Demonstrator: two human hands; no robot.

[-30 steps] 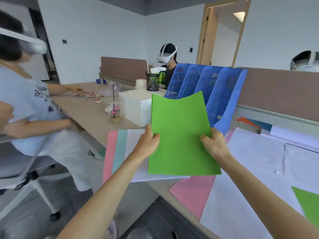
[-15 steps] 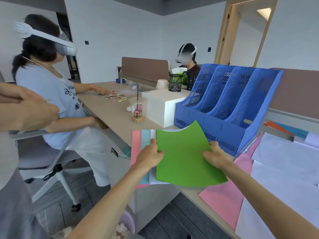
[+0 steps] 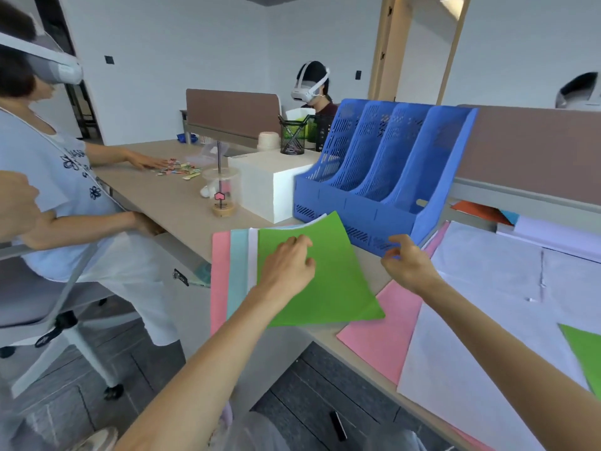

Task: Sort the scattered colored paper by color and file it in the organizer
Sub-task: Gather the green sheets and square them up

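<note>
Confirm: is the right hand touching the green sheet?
Apart. The head view shows a strip of bare desk between the right hand and the green sheet's right edge.

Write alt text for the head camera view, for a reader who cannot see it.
A person's left hand rests on a green sheet topping a fanned stack of pink, light-blue and white paper at the desk edge. The right hand hovers beside it, holding nothing; a blue organizer stands behind.
</note>
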